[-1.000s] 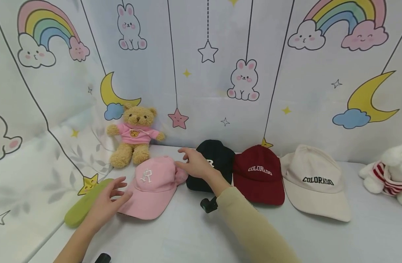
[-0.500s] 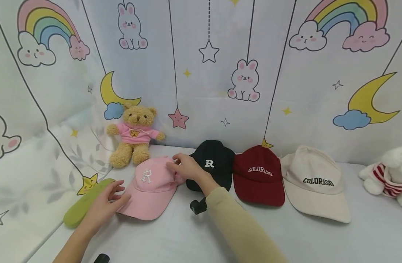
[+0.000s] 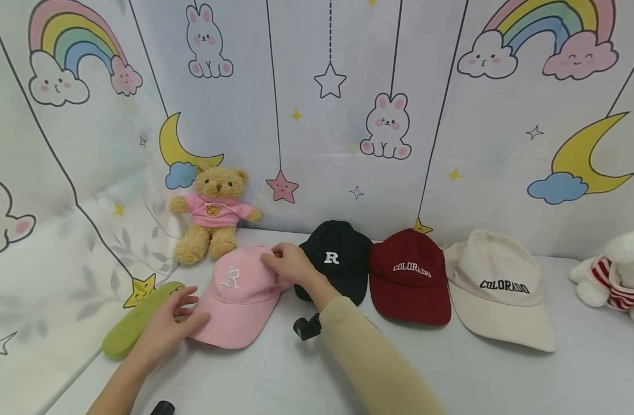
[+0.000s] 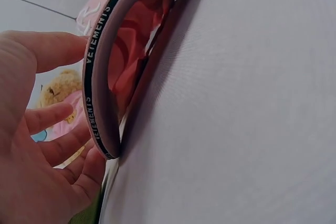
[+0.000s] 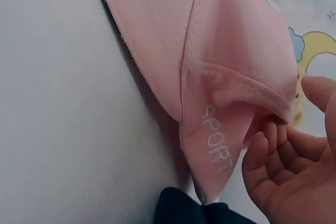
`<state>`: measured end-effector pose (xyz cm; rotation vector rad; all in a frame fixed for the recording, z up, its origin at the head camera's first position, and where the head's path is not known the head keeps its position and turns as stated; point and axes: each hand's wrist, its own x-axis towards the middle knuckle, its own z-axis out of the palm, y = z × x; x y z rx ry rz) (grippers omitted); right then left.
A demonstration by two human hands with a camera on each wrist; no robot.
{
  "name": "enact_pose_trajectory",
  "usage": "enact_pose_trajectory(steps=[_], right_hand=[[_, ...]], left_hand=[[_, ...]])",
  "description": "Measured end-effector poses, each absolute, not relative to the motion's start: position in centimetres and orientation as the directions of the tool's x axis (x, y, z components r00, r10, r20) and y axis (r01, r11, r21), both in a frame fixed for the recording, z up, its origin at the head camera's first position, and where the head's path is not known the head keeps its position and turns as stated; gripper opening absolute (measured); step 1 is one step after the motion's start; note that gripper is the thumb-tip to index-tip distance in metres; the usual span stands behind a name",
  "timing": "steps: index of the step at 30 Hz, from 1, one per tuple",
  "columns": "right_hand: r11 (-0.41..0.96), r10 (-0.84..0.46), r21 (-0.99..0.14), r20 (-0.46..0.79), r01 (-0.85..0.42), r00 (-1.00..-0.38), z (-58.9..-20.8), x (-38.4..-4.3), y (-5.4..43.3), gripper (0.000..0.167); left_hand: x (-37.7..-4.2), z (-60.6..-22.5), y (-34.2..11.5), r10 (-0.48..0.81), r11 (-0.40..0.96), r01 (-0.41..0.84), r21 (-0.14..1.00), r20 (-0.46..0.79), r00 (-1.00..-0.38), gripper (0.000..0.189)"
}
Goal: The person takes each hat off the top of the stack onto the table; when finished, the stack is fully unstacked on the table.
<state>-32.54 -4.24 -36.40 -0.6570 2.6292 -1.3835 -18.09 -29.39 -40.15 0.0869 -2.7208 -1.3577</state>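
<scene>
A pink baseball cap (image 3: 244, 276) with a white R sits at the left end of a row of caps in the head view. My right hand (image 3: 293, 265) is at its back; in the right wrist view its curled fingers (image 5: 281, 156) hook the rear edge beside the embroidered SPORT. My left hand (image 3: 166, 325) is at the brim's left side. In the left wrist view the thumb (image 4: 63, 51) touches the brim (image 4: 97, 77), and the other fingers lie loosely spread along it.
Black (image 3: 338, 253), dark red (image 3: 409, 276) and cream (image 3: 495, 288) caps stand to the right. A teddy bear (image 3: 213, 213) sits behind the pink cap. A green elongated cushion-like object (image 3: 132, 325) lies left, and a white plush toy (image 3: 615, 276) sits far right.
My right hand has moved left from in front of the black cap to the pink cap's back, uncovering the R on the black cap. The left hand has barely shifted.
</scene>
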Motion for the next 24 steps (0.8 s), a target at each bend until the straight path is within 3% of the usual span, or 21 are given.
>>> enact_pose_trajectory(steps=[10,24], right_hand=[[0.392,-0.377,-0.858,0.179,-0.332,-0.909,-36.13,-32.36,-4.48,0.035],[0.164,-0.405,-0.892,0.328,-0.421,-0.853,-36.24,-32.26,-4.03,0.027]], left_hand=[[-18.07,-40.47,-29.6,-0.096,0.609,-0.022,0.793,0.046,-0.994,0.083],[-18.29,-40.45,-30.06,-0.109,0.604,-0.105,0.79,-0.048,-0.993,0.089]])
